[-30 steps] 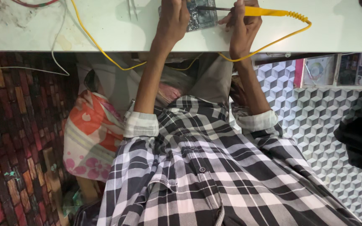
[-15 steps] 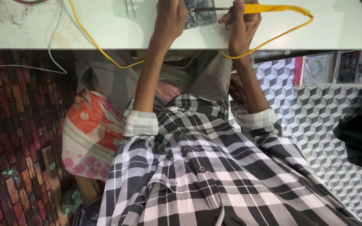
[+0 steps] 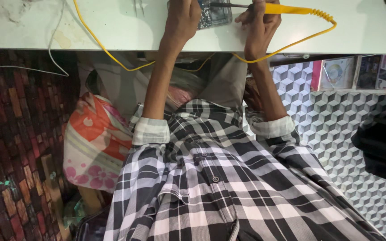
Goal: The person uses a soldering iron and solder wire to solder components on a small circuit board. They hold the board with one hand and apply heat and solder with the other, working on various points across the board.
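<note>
On the white desk (image 3: pixel 371 35) lies a small glinting circuit board (image 3: pixel 215 13) — left hand (image 3: pixel 183 20) pressing it down, right hand (image 3: pixel 258 24) clamped on a yellow-handled soldering iron (image 3: pixel 287 9) — tip at the board.

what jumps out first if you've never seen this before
The bright yellow soldering iron in the right hand at the top edge of the white table, its tip laid toward a small circuit board that the left hand steadies. Its yellow cord loops off the table's front edge. Below, a black-and-white checked shirt fills the lower middle, with a floral orange cloth bundle to its left.
</note>
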